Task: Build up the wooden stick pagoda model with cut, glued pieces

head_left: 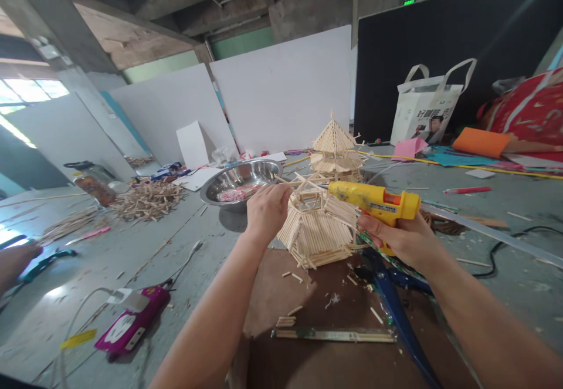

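Note:
A small hexagonal model of wooden sticks (317, 227) stands on a brown board (308, 301) in front of me. My left hand (266, 208) pinches a thin stick (288, 183) and holds it at the model's top left. My right hand (402, 236) grips a yellow glue gun (373, 200), its nozzle pointing left at the top of the model. A second, taller stick model with a pointed roof (335, 149) stands just behind.
A steel bowl (240, 181) sits behind my left hand, a heap of loose sticks (147, 200) further left. A pink phone on a cable (132, 321), a ruler (334, 335), blue-handled scissors (396, 307), a white bag (428, 110) and coloured paper lie around. Another person's hand (15, 263) is at the left edge.

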Motion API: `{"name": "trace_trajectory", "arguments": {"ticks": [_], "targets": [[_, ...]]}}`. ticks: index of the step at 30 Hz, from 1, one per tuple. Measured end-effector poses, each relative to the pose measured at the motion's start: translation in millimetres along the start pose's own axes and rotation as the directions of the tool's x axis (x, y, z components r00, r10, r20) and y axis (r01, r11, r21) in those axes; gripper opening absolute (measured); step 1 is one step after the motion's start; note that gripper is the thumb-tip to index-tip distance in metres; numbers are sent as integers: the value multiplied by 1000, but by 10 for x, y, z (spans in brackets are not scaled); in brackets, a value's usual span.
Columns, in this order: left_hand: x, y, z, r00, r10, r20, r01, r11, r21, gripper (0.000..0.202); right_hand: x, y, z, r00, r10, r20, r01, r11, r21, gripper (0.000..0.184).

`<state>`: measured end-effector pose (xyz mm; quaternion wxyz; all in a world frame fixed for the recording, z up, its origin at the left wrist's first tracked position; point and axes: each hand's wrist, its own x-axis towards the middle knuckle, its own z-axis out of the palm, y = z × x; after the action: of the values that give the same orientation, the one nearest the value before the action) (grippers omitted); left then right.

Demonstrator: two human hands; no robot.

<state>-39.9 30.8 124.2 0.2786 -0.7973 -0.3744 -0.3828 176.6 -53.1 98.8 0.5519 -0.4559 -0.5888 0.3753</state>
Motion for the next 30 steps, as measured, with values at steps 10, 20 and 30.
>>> {"name": "trace_trajectory", "arguments": {"ticks": [10,20,30], "targets": [[-5,-9,-10,1000,14,8,-14,1000,-3,18,10,23,-3,1000,-11,3,11,1000,-3,25],[6,-13,-12,1000,17,14,-16,1000,-12,17,3,13,-14,999,-23,27,23,999,-24,20],[8,-11,2,1000,13,1,-13,1000,3,19,11,84,-24,1000,14,24,-13,1000,-26,22]]}}
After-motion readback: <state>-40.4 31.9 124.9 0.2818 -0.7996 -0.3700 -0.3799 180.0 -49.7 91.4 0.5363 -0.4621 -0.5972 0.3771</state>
